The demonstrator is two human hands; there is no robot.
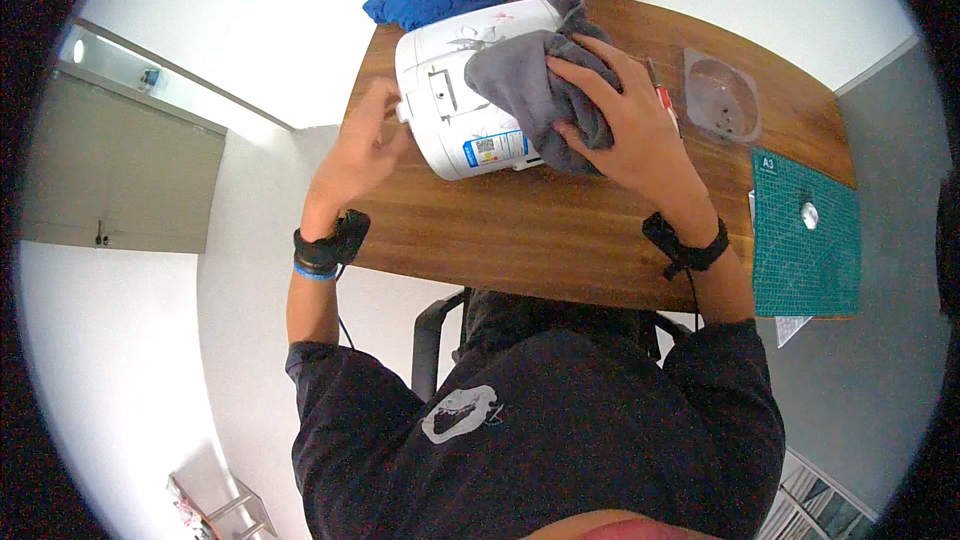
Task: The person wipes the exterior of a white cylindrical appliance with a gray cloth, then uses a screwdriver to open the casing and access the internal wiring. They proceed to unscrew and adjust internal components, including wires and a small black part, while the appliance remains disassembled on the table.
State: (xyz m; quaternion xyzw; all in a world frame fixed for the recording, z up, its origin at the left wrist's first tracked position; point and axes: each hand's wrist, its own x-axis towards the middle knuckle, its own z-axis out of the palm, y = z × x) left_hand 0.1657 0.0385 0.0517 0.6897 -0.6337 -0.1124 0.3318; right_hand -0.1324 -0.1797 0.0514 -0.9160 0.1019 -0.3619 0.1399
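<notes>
Grasping a grey plush cloth (530, 85), the right hand (630, 125) has a white cylindrical appliance (455, 128) just leftward, its axis running toward the left hand (355, 155), whose grip is unclear.

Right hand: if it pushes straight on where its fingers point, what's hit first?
The grey cloth, already under the right hand's fingers. Past that, probably the white cooker, though depth under the cloth is hidden.

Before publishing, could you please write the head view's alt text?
A person's right hand holds a gray cloth against a white floral appliance on a wooden table, the left hand at its left end; a green cutting mat lies farther right.
</notes>
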